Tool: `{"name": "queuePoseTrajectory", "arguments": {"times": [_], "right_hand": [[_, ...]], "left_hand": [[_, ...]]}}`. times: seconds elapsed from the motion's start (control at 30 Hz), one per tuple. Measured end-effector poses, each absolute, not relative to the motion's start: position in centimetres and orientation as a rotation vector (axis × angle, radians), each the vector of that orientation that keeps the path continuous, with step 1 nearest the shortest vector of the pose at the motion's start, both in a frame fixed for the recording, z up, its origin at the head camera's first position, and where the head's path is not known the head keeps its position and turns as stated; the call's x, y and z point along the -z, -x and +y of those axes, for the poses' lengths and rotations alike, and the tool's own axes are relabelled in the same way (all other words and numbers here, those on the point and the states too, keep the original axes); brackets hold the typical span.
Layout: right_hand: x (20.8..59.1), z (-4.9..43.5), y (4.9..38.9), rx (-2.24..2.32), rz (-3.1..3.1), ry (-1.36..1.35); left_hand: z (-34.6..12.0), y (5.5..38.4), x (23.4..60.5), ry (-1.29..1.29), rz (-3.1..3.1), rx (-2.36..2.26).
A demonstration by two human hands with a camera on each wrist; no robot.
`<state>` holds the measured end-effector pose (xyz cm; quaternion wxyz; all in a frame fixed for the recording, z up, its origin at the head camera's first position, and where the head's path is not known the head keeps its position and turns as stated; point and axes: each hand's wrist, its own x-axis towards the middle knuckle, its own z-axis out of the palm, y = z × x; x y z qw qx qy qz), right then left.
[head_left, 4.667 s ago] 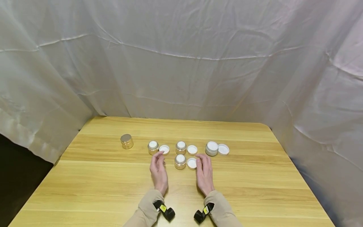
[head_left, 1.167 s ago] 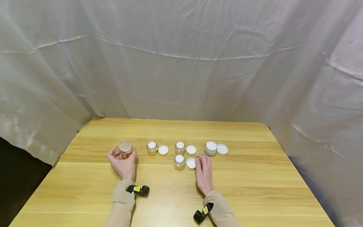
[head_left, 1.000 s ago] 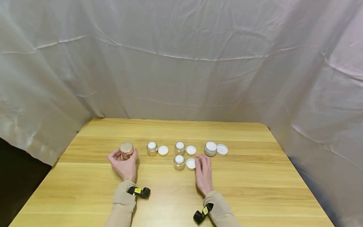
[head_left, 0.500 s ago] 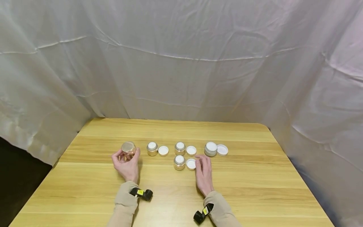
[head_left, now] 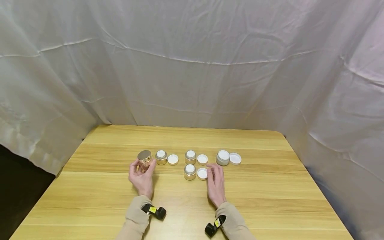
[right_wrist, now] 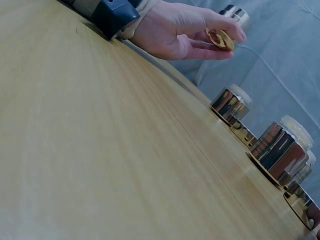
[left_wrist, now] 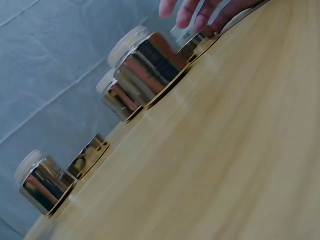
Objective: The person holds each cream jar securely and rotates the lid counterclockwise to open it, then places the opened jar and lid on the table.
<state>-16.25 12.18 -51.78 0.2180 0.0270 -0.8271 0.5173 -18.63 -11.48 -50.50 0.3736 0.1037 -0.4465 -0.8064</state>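
Observation:
My left hand [head_left: 142, 181] grips a gold cosmetic jar [head_left: 145, 156], its lid on, between thumb and fingers. In the right wrist view this jar [right_wrist: 234, 14] is off the table, partly covered by the thumb. Right of it stands an uncovered gold jar [head_left: 161, 157], a lid [head_left: 173, 159] beside it with its white inside up. My right hand [head_left: 216, 183] rests on the table, fingers loosely bent, the fingertips at the edge of the front lid [head_left: 202, 173]. Left of that lid stands the front gold jar [head_left: 190, 172], white-topped and uncovered.
Behind the front jar stands another uncovered gold jar [head_left: 190, 157] with its lid [head_left: 202, 159] alongside. A wider pale jar [head_left: 223, 158] and its upturned lid [head_left: 235, 158] are to the right. A grey curtain [head_left: 192, 83] hangs round the wooden table [head_left: 255, 200].
My left hand went left from the middle, took hold of the lidded jar, lifted it and has moved it rightward towards the nearest uncovered jar. My right hand has stayed in place.

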Motion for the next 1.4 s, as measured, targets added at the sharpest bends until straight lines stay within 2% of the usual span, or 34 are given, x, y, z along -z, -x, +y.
{"name": "queuePoseTrajectory", "arguments": {"times": [0.4, 0.8, 1.0, 1.17, 1.4], "right_hand": [[51.6, 12.1, 16.1, -1.456, -2.168, -0.107], [51.9, 11.9, 16.3, -1.406, -2.040, -0.167], [49.8, 11.2, 15.3, -1.314, -1.941, -0.281], [48.5, 11.0, 14.8, -1.283, -1.826, -0.394], [51.4, 11.8, 16.4, -1.250, -1.684, -0.564]], "left_hand": [[-10.1, 17.4, 50.6, -0.177, -1.306, 2.218], [-9.9, 17.0, 50.9, 0.174, -1.253, 2.682], [-10.0, 17.0, 50.9, 0.293, -1.307, 2.820], [-10.2, 17.0, 51.1, 0.545, -1.269, 2.935], [-9.5, 16.7, 51.2, 0.946, -1.211, 3.067]]}}
